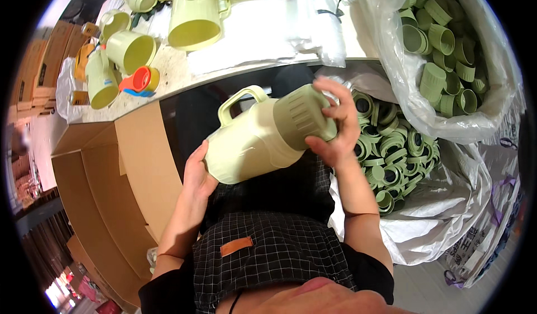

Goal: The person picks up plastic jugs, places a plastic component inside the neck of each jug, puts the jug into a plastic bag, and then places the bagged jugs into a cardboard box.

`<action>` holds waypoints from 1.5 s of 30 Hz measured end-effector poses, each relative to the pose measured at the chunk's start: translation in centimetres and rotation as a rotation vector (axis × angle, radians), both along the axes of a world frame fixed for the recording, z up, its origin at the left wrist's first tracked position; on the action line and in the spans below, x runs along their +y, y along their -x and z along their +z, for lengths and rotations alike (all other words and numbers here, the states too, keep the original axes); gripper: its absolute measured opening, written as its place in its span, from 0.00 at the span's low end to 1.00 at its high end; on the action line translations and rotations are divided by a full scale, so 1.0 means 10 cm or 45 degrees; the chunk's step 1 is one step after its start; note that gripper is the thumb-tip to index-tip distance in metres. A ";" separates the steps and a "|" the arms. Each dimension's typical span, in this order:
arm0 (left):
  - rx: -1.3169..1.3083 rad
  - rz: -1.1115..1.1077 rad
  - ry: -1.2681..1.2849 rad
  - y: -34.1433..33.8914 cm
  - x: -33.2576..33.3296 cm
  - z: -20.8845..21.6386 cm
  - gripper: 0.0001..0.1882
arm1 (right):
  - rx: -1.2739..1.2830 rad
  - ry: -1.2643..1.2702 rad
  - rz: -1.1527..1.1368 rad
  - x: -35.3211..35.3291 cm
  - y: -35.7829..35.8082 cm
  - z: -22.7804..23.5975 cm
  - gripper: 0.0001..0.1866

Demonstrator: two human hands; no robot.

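Over my lap lies a pale green vacuum flask [246,143], tilted with its base to the left and its handle on the far side. My left hand [199,171] is closed on the base end, its fingers partly hidden behind the body. At the other end sits a darker green ribbed cap [299,115]. My right hand [342,125] grips that cap, thumb on the near side and fingers bent over the far end; the fingertips are slightly blurred.
An open cardboard box [145,163] stands at left. Green flask shells [196,31] and a red tape dispenser [142,80] stand on the table. At right, a plastic bag [386,79] holds green cups, and a white sack [430,224] holds green ring-shaped parts.
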State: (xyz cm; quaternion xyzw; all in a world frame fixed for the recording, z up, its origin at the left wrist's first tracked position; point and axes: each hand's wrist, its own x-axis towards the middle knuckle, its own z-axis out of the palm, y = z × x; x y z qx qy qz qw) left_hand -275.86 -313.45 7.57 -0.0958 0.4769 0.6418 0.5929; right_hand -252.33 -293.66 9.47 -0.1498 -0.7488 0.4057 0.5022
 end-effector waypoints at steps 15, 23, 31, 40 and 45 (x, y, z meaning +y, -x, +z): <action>0.765 0.274 -0.081 0.38 0.97 0.82 0.26 | -0.057 0.780 0.239 -0.87 -0.14 -0.38 0.31; 1.648 -0.705 -0.646 0.03 1.27 0.18 0.36 | -1.236 0.901 -1.293 0.08 -1.71 -2.53 0.25; 1.967 -0.915 0.088 -0.12 0.17 0.27 0.32 | -2.234 1.222 -1.231 0.10 -2.33 -3.33 0.31; 1.491 -0.953 -0.230 0.00 0.45 0.27 0.29 | -0.655 1.080 -0.988 0.02 -2.22 -2.14 0.13; 1.409 -0.925 -0.462 -0.01 0.35 0.23 0.24 | -0.332 0.287 -0.283 0.14 -0.59 -0.18 0.32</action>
